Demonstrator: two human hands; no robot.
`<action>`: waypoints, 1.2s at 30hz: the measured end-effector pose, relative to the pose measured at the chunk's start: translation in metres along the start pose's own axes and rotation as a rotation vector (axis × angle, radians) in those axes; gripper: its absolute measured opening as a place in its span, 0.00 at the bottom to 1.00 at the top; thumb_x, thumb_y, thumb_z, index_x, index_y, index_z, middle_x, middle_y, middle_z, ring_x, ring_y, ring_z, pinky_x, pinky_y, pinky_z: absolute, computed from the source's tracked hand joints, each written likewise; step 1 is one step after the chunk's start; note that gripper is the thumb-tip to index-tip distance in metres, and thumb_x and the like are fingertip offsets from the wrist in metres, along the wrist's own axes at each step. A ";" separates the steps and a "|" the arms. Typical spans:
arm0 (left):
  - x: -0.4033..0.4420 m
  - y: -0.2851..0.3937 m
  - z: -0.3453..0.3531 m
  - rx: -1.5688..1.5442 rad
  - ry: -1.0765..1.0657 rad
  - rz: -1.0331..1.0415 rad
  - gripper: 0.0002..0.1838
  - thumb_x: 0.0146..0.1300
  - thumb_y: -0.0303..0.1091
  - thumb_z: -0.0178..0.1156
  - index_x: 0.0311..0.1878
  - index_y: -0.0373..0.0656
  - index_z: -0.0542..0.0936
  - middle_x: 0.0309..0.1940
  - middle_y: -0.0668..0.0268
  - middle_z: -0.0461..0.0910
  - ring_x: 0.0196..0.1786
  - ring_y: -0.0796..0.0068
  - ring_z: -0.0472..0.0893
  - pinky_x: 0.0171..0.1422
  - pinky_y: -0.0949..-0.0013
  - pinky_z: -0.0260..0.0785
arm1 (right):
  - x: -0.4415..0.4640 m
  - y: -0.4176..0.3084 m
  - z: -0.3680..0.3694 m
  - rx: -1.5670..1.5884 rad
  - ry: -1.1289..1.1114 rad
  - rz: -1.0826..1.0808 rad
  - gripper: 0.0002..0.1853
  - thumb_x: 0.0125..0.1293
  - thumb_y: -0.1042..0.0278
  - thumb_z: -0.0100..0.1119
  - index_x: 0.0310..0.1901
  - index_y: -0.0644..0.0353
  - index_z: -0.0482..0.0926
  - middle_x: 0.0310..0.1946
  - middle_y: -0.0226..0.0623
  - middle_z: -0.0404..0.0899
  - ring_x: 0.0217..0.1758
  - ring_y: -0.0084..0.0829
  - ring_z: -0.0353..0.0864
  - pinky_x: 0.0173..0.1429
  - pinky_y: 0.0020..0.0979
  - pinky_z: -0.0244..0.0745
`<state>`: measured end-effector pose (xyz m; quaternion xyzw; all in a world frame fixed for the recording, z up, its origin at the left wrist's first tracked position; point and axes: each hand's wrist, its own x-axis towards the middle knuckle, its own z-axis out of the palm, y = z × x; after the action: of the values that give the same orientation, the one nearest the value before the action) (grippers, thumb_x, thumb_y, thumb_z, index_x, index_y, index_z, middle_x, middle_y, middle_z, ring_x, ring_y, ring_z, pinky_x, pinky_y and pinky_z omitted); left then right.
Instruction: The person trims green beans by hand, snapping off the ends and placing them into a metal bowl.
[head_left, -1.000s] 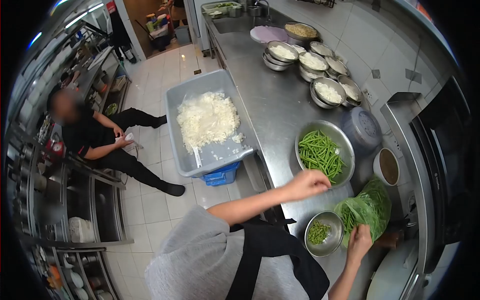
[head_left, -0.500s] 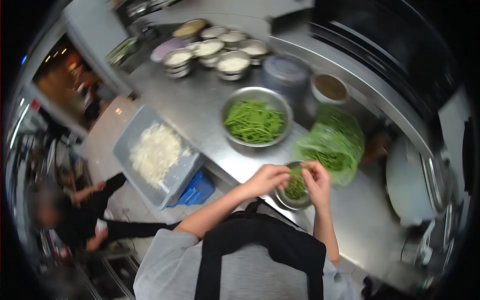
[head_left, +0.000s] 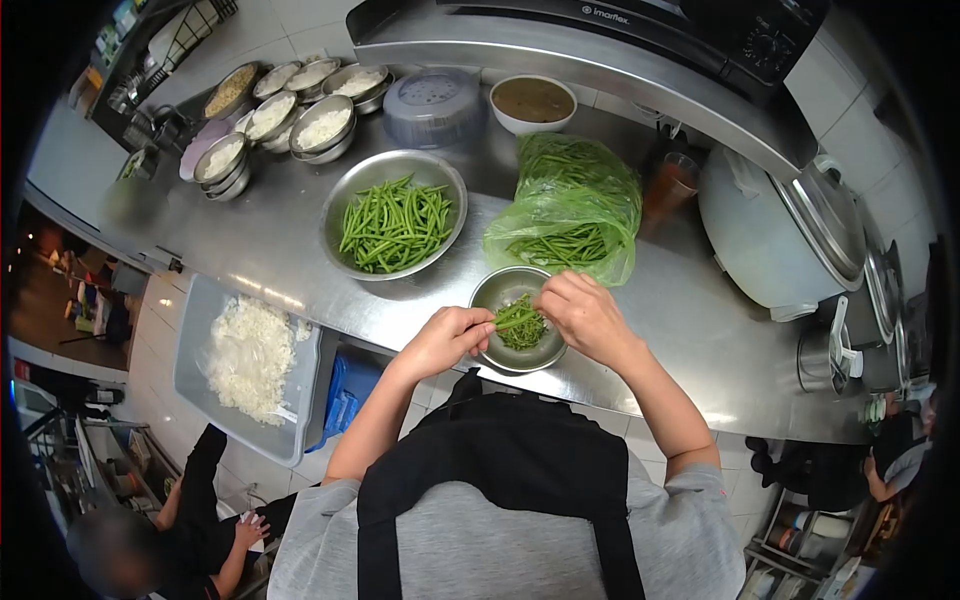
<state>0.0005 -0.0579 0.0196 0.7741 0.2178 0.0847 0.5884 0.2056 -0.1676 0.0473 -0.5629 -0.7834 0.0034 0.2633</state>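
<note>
Over a small steel bowl (head_left: 490, 292), my left hand (head_left: 447, 338) pinches green beans (head_left: 517, 319) by one end. My right hand (head_left: 585, 315) has its fingers closed at their other end. Exactly how many beans are between my fingers I cannot make out. Small green trimmings (head_left: 522, 338) lie in the bowl below. Behind it, to the left, a larger steel bowl (head_left: 333, 238) holds a heap of green beans (head_left: 395, 225). A green plastic bag (head_left: 600, 195) with more beans inside lies open just beyond my right hand.
Several metal bowls of white food (head_left: 325, 128) stand at the back left, beside a clear domed cover (head_left: 432, 105) and a white bowl of brown liquid (head_left: 535, 103). A grey tub of rice (head_left: 300, 425) stands left. A large cooker (head_left: 760, 235) is right. People (head_left: 215, 545) are nearby.
My view has swung round and sharpened, so the counter sits differently in it. My hands have moved apart over the small bowl, and the beans now show between them.
</note>
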 end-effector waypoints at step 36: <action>0.002 -0.004 -0.007 0.063 0.213 -0.047 0.10 0.56 0.31 0.57 0.39 0.37 0.80 0.22 0.58 0.80 0.23 0.69 0.79 0.31 0.68 0.69 | 0.008 -0.010 0.057 0.421 0.267 0.491 0.06 0.57 0.78 0.54 0.32 0.65 0.67 0.27 0.43 0.68 0.28 0.41 0.70 0.34 0.36 0.66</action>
<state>-0.0012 -0.0500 0.0171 0.7734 0.2997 0.1459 0.5392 0.1713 -0.1474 0.0048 -0.6633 -0.5657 0.1543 0.4650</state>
